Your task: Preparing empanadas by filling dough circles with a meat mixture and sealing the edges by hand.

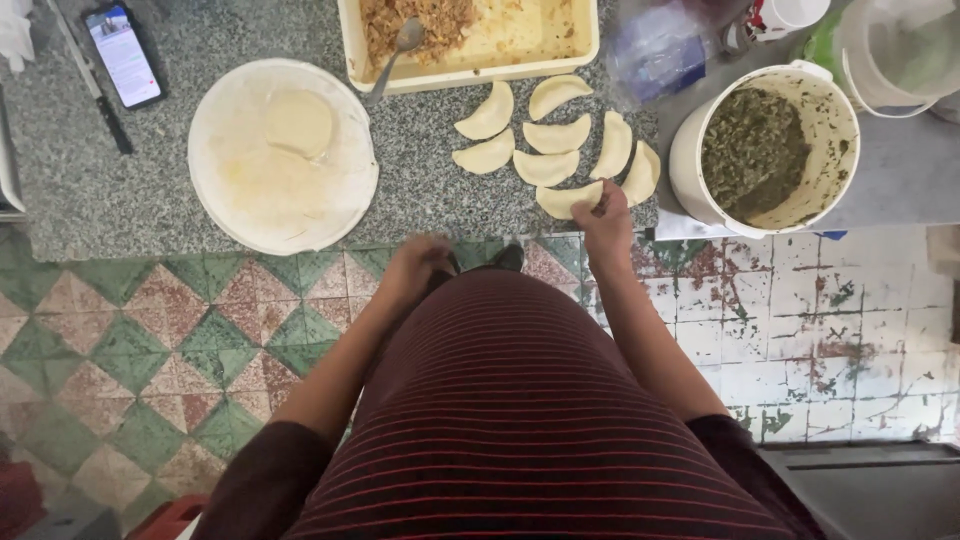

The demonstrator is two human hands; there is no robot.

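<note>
Right hand (607,212) pinches the near folded dumpling (566,198), grip closed on its edge, setting it beside the row on the worktop (420,200); left hand (420,262) hangs blurred below the edge, its grip I cannot tell; filling bucket (690,160) right of it.

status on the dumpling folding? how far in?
Done: seven folded dumplings lie on the counter. In hand: the right hand is on an eighth; the left hand is blurred, apparently empty. Left: one dough round on the board, filling in the tray and bucket.

Bare counter left (90,190), bucket (690,150) (perhaps close) right
</note>
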